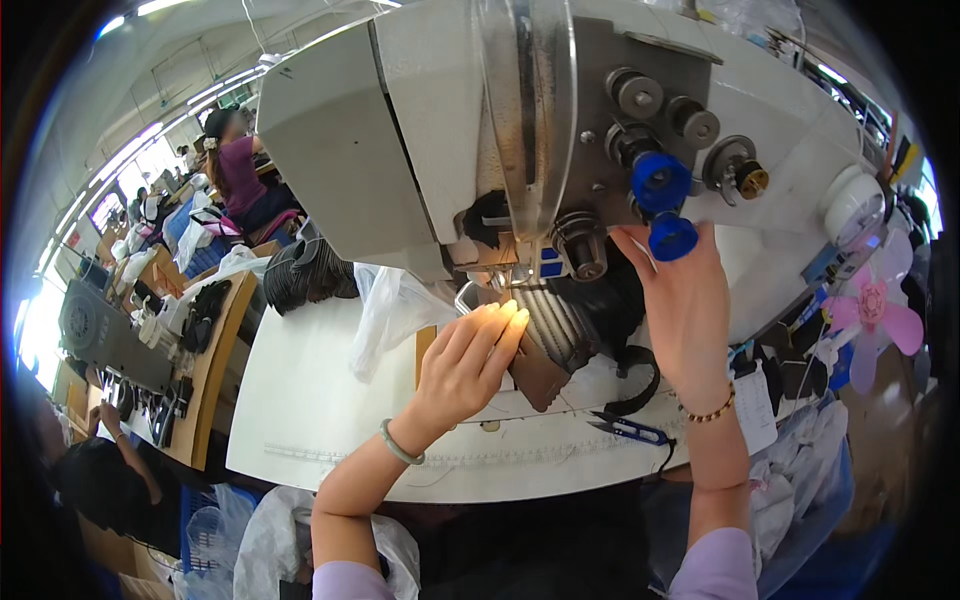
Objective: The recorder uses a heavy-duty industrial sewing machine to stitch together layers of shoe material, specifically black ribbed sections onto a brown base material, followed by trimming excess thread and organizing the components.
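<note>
Your left hand [462, 365] lies with fingers together and nearly straight, tips on the left side of the ribbed grey-black piece [556, 325] under the lamp's bright spot. The thumb is hidden, so whether you pinch the piece or only press it cannot be told. Your right hand [690, 305] is raised beside the dark far side of the piece; its fingertips pass behind the blue knobs [660, 183], and their grip cannot be determined.

The piece sits on the white worktable [310, 400], just below the needle area of the sewing machine [430, 120]. The step in hand appears to be guiding or aligning it for stitching (whether the needle is in the material is too small to confirm). In my judgement, the next move calls for even guidance from both hands, left fingertips clear of the needle. Snips [632, 428] lie near the piece, apart from both hands.
</note>
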A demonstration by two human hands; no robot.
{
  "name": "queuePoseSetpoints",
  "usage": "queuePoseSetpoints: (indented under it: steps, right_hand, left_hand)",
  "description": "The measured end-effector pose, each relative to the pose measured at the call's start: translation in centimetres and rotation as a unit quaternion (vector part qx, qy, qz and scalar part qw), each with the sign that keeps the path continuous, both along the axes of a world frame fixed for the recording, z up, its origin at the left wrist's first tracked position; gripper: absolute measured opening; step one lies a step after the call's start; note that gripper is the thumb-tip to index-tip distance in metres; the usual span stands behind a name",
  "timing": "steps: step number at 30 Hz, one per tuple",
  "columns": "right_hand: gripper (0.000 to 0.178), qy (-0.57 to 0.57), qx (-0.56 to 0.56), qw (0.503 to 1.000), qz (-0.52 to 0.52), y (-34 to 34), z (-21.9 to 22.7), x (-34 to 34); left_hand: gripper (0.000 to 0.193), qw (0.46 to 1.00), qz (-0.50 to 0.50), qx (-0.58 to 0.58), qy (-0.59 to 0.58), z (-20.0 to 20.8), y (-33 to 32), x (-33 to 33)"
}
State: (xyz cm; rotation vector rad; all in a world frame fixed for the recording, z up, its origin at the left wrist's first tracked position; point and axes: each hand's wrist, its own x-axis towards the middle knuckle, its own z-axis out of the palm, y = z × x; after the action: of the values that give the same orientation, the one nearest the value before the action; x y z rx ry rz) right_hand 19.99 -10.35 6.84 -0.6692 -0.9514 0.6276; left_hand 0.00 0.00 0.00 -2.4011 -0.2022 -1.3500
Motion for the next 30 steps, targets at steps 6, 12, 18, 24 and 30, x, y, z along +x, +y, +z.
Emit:
queuePoseSetpoints:
  steps: [6,12,18,24,30]
  right_hand:
    - [0.023,0.086,0.088,0.988,0.092,0.8,1.6,-2.9]
    - [0.027,0.141,0.066,0.981,0.118,-0.2,2.4,-3.6]
    - [0.033,0.065,0.006,0.993,0.098,-0.3,2.9,-0.4]
    - [0.024,-0.433,-0.411,0.802,0.004,-9.8,-0.5,-1.1]
    - [0.024,-0.755,-0.266,0.52,-0.299,-12.0,-16.6,-1.9]
  left_hand:
    - [0.033,1.0,-0.004,-0.013,0.01,0.2,-0.9,-2.5]
    - [0.027,0.996,-0.083,0.004,0.014,-0.5,-1.3,-5.0]
    - [0.025,0.994,-0.1,0.041,0.018,-1.8,-1.0,-6.3]
    - [0.035,0.993,-0.024,-0.097,-0.055,-4.8,-0.7,-7.2]
    - [0.036,0.855,-0.22,-0.467,-0.046,-3.7,-0.7,-7.2]
